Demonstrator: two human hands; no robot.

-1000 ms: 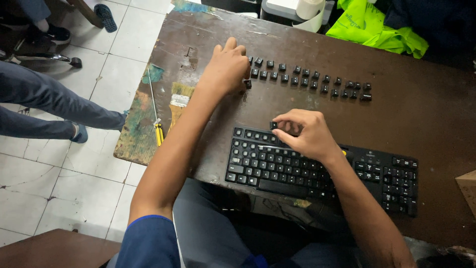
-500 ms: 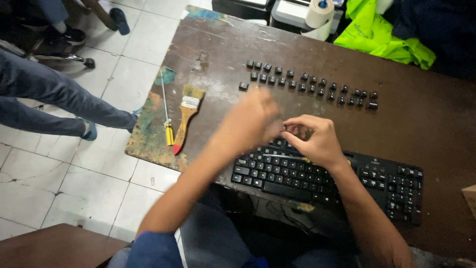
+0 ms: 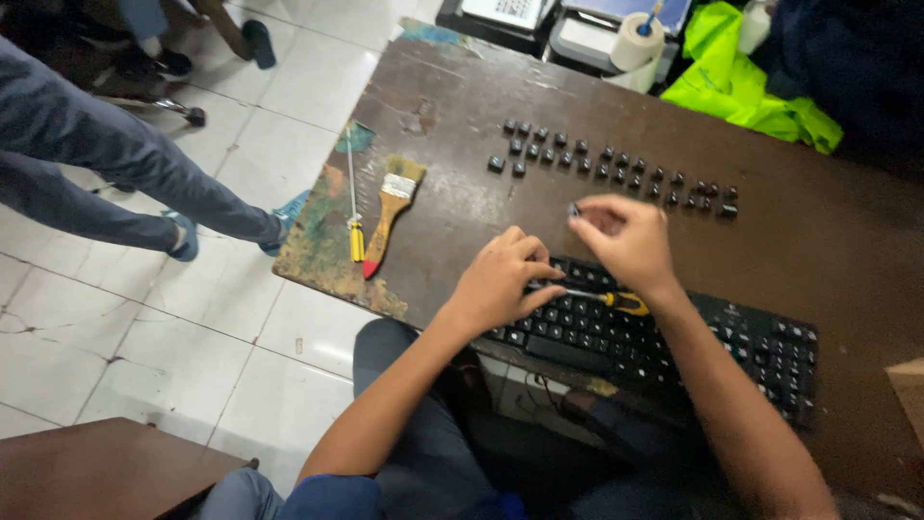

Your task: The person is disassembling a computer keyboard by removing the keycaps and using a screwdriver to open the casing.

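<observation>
Over the near edge of the dark wooden table (image 3: 462, 106), the right hand (image 3: 626, 241) pinches a small black keycap (image 3: 575, 209) between thumb and fingertips, just above the table surface. Beside it, the left hand (image 3: 500, 284) rests on the black keyboard (image 3: 731, 337), fingers curled around a small screwdriver (image 3: 606, 299) whose thin shaft and yellow-and-black handle lie across the keys; the tip is hidden under the fingers. Both hands cover the keyboard's left end, so any bare sockets there cannot be made out. Farther back, loose keycaps (image 3: 616, 164) sit in two ragged rows, too small to tell apart. At the table's worn, paint-stained left edge lie a wooden-handled paintbrush (image 3: 390, 212) and a slim yellow-handled screwdriver (image 3: 352, 207). Another person's jeans-clad legs (image 3: 106, 164) are cut off at left.
</observation>
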